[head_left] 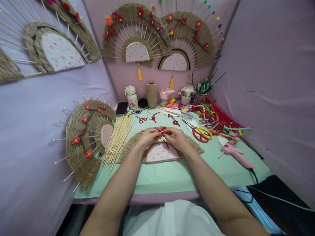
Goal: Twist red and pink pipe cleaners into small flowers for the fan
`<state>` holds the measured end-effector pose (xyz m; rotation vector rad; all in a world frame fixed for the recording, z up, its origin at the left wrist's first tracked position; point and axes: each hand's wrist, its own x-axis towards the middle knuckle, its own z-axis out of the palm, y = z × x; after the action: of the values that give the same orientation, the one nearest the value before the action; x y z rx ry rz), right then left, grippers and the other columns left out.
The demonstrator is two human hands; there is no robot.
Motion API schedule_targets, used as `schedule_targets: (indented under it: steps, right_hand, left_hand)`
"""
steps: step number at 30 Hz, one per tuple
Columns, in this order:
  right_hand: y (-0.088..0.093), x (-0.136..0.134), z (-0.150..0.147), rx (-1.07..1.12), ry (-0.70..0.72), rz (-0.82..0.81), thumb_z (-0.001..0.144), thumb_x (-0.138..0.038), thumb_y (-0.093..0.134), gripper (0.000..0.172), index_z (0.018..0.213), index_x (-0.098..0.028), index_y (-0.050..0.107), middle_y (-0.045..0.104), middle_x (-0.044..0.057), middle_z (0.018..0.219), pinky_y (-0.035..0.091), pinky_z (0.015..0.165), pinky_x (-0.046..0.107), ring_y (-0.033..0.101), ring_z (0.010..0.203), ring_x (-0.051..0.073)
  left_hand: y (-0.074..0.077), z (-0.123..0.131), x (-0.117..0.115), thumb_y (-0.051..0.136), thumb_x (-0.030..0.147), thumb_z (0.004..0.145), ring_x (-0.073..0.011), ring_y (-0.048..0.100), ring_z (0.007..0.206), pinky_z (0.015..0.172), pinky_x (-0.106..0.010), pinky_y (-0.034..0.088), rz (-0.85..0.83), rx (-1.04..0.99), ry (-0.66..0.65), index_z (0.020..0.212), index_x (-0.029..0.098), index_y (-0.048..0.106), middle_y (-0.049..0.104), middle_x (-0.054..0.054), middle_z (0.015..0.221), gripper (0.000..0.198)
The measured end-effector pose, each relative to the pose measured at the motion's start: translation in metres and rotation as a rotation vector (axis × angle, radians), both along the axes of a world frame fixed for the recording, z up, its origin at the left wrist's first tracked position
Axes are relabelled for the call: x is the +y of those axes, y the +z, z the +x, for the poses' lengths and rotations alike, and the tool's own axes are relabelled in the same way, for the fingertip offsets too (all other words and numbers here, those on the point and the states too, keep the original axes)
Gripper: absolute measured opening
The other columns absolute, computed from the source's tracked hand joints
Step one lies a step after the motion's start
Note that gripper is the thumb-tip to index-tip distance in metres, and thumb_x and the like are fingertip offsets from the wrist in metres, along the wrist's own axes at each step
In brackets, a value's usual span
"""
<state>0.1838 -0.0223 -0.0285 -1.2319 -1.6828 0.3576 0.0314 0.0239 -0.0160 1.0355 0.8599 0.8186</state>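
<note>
My left hand (149, 137) and my right hand (175, 137) meet over the upper part of a twine-wrapped fan (133, 144), which lies on the table with its dotted white half-circle (161, 153) facing up. Both sets of fingertips are pinched on a small magenta pipe-cleaner flower (161, 132) between them. A short red pipe-cleaner end (166, 143) shows below my right fingers. Just behind the hands, a bit of red is visible at the fan's top edge. My fingers hide part of the flower and the fan's middle.
Left of the fan lies a bundle of thin sticks (119, 134). Red scissors (141, 120), large yellow-and-red scissors (200, 132), a pink glue gun (237, 154) and a heap of pipe cleaners (214, 114) surround it. A bottle (131, 97) and twine spool (152, 95) stand behind.
</note>
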Motion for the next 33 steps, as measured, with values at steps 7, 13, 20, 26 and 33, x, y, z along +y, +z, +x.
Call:
schedule_targets:
  steps: [7,13,20,26,33]
  right_hand:
    - [-0.002,0.002,0.003,0.102,0.005,-0.071,0.078,-0.026,0.057,0.015,0.086,-0.021,0.069,0.071,0.004,0.087,0.048,0.075,0.03,0.063,0.078,0.017]
    - [-0.001,0.007,0.007,0.41,-0.009,-0.204,0.074,-0.037,0.062,0.025,0.086,-0.015,0.068,0.07,0.007,0.082,0.049,0.068,0.029,0.063,0.072,0.017]
    - [0.003,0.005,0.004,0.523,0.025,-0.281,0.069,-0.037,0.067,0.026,0.081,-0.014,0.067,0.07,0.006,0.08,0.05,0.067,0.029,0.063,0.07,0.016]
    - [-0.001,0.006,0.002,0.456,0.019,-0.178,0.074,-0.039,0.063,0.027,0.086,-0.015,0.066,0.068,0.007,0.082,0.049,0.067,0.029,0.061,0.072,0.017]
    - [0.008,-0.004,-0.003,0.073,-0.07,0.178,0.081,-0.027,0.058,0.013,0.09,-0.02,0.064,0.059,0.007,0.09,0.046,0.078,0.033,0.055,0.085,0.019]
  left_hand:
    - [0.002,-0.002,0.001,0.069,0.016,0.063,-0.0114,0.059,0.071,0.072,-0.027,0.047,0.029,-0.032,-0.012,0.079,0.012,0.071,0.07,-0.008,0.081,0.017]
    - [-0.002,0.001,0.003,0.063,0.016,0.068,-0.0138,0.061,0.081,0.076,-0.029,0.048,0.228,0.053,0.004,0.098,0.015,0.067,0.067,-0.009,0.1,0.03]
    - [-0.004,0.005,0.002,0.057,0.016,0.073,-0.0173,0.056,0.098,0.087,-0.03,0.044,0.751,0.26,0.098,0.083,0.017,0.07,0.061,-0.008,0.103,0.016]
    - [-0.003,0.003,0.001,0.056,0.019,0.076,-0.016,0.057,0.087,0.08,-0.027,0.044,0.847,0.312,0.166,0.077,0.018,0.069,0.063,-0.006,0.088,0.014]
    - [-0.005,0.006,-0.001,0.057,0.026,0.076,-0.0151,0.056,0.083,0.075,-0.025,0.044,0.788,0.257,0.221,0.076,0.018,0.069,0.061,-0.005,0.084,0.014]
